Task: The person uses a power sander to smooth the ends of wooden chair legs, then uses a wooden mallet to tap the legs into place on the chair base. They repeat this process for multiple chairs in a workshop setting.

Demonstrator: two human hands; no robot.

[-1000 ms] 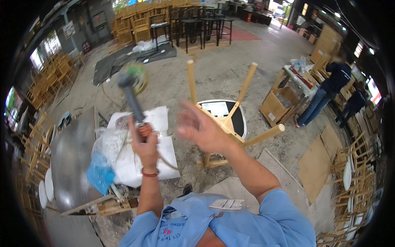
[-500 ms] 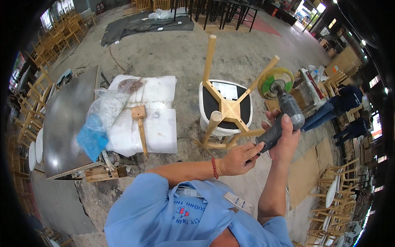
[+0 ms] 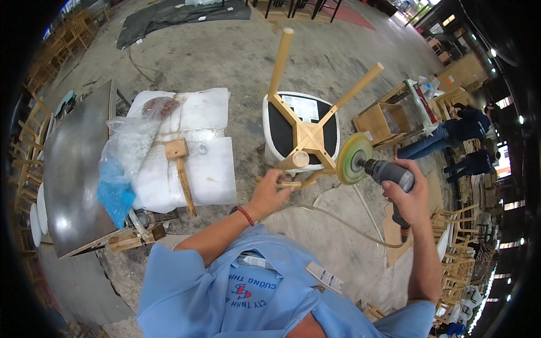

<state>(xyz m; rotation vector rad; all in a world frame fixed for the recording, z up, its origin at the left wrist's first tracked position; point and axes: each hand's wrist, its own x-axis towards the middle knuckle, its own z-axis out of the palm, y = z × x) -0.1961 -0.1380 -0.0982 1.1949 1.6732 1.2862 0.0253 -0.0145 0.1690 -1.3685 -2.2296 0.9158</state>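
Fingers of a person's right hand grip a power tool, its yellow-green disc close to an upturned chair on the floor, right of a wooden mallet. The left hand closes around the chair's near frame.

At the left of the frame, white sheets bore a wooden mallet, with a clear plastic bag lying across their left side. A dark cloth lay on the grey concrete floor at upper left.
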